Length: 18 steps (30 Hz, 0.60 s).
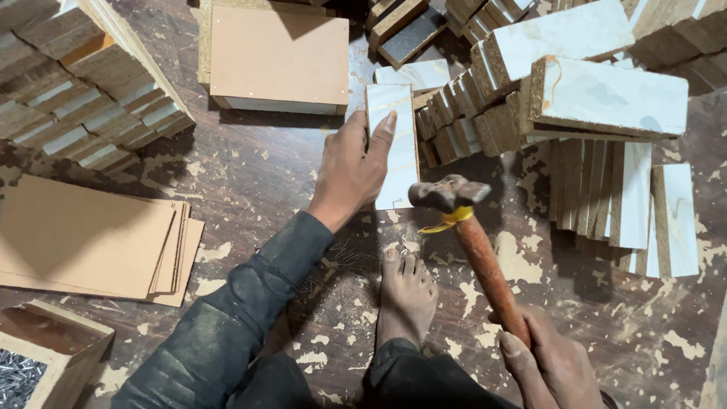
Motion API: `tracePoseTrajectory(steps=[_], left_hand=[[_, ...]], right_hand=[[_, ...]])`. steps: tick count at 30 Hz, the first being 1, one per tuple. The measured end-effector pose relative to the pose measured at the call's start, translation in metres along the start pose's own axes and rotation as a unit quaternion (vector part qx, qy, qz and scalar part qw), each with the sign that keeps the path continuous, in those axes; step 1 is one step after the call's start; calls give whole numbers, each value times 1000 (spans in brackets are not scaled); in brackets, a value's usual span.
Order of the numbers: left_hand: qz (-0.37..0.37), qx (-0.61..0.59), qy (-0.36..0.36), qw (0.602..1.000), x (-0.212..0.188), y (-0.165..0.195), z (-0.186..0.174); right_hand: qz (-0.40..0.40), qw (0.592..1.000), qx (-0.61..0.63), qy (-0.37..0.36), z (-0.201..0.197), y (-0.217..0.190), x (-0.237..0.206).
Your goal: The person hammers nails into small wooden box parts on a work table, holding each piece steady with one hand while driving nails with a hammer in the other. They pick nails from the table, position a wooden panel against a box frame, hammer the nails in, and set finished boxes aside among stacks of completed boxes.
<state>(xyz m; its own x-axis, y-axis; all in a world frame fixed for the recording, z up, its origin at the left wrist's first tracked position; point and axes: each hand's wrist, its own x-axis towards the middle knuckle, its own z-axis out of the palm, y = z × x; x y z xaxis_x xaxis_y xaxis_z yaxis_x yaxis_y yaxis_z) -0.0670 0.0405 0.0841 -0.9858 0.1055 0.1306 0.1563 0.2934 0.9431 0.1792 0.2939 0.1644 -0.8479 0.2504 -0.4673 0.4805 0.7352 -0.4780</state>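
You sit on a scuffed, paint-flecked wooden floor [250, 174], bare foot [405, 291] forward. Your right hand [553, 363] is wrapped tight round a hammer [473, 242] with a worn reddish handle and rusty head. Farther out, your left hand [352, 167] lies flat, fingers spread, on a marble-faced particleboard panel [397, 148] before rough-edged stacked panels [598, 98].

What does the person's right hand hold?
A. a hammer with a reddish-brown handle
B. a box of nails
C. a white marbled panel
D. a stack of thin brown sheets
A: the right hand grips the lower end of the hammer, while the left hand rests on the white marbled panel.
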Motion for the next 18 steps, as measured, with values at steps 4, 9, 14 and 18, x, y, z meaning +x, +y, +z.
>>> tracePoseTrajectory(steps=[4, 9, 14, 18], left_hand=[[-2, -5, -15, 1000, 0, -8, 3], [-30, -17, -40, 999, 0, -15, 10], [-6, -25, -18, 999, 2, -10, 10], [-35, -30, -11, 999, 2, -4, 7]], right_hand=[[-62, 998, -12, 0, 0, 5, -7], [-128, 988, 30, 86, 0, 1, -6], [-195, 979, -40, 32, 3, 28, 14], [-98, 992, 44, 70, 4, 58, 2]])
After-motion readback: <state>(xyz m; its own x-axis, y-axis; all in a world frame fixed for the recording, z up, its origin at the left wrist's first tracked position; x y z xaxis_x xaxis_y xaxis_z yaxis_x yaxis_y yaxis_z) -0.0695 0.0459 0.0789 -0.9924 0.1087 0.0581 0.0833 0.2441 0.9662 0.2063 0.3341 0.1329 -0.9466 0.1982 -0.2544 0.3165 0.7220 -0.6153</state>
